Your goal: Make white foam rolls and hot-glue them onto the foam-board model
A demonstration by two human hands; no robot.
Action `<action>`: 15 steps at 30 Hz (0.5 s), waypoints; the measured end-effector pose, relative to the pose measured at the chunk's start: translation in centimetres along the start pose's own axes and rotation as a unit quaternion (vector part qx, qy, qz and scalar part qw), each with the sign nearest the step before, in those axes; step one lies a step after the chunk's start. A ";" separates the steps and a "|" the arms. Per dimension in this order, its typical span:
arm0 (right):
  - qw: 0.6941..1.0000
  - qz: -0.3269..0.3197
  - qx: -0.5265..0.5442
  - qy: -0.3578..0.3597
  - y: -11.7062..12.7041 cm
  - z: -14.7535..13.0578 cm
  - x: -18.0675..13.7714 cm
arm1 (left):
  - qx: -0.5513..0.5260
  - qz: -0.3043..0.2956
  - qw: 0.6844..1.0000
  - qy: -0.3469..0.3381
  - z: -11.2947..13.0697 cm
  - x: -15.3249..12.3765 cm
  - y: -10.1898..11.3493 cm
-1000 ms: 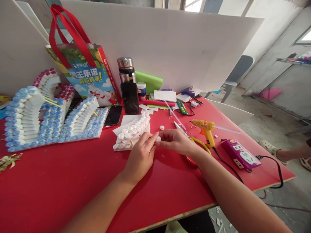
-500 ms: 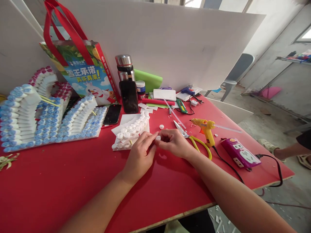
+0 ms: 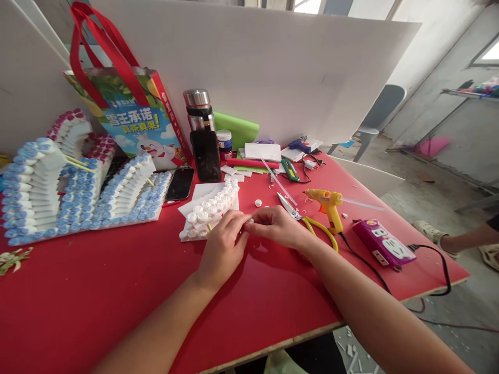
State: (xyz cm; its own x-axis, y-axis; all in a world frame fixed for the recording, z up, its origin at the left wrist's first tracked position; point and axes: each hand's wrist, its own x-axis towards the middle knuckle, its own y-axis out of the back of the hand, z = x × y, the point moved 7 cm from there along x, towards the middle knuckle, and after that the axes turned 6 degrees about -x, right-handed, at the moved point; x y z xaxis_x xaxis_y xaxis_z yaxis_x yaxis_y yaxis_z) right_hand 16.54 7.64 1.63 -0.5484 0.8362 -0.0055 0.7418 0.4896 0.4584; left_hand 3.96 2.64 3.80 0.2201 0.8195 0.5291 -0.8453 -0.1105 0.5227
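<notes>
I'm watching both bare hands meet at the centre of the frame. The left hand (image 3: 224, 244) has its fingers drawn together, tips bent around a small white rolled piece (image 3: 250, 222); the right hand (image 3: 278, 226) pinches that same piece between thumb and forefinger. The piece is mostly hidden, so I can't read its finish, but it sits above the glossy red tabletop (image 3: 136, 301).

I'd call this step fine fingertip work, rolling or tidying the piece. Just beyond the fingers lies a loose white rosette (image 3: 258, 203), and left of centre, close to the left hand, there's a white board set with rows of white rosettes (image 3: 212, 208).

The next move, I'd say, calls for a light, even pinch that won't crush or unwind the roll. Right of centre, metal scissors with yellow handles (image 3: 299, 216) lie near the right forearm; a yellow glue gun (image 3: 331, 202) rests just beyond them.
</notes>
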 end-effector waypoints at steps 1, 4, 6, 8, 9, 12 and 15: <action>1.000 0.005 -0.019 -0.006 0.4 -0.2 -0.2 | -0.020 0.007 1.000 0.018 -0.2 0.0 0.0; 0.983 0.093 -0.152 -0.033 2.8 -1.1 -2.0 | -0.127 0.010 0.986 0.104 -1.2 -0.2 -0.3; 0.950 0.159 -0.264 -0.047 4.5 -1.8 -4.3 | -0.219 -0.003 0.960 0.173 -1.9 -0.4 -0.9; 0.910 0.198 -0.360 -0.061 5.8 -2.2 -7.3 | -0.297 -0.009 0.927 0.229 -2.3 -0.7 -1.5; 0.888 0.217 -0.399 -0.077 6.5 -2.1 -9.0 | -0.328 -0.009 0.911 0.249 -2.3 -0.8 -1.7; 0.806 0.313 -0.483 -0.138 9.1 -0.9 -13.6 | -0.414 -0.001 0.866 0.281 -2.3 -0.7 -2.0; 0.762 0.339 -0.514 -0.197 10.8 1.2 -15.5 | -0.524 -0.003 0.793 0.312 -2.3 -0.7 -2.6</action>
State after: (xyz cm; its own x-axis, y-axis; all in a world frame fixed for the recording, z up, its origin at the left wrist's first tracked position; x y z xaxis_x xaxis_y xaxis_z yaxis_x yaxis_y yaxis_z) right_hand 33.50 0.22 5.57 0.1359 0.9193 0.3692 -0.0037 -0.3722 0.9281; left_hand 4.86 3.62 0.55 0.2185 0.9729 -0.0754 -0.8576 0.1546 -0.4905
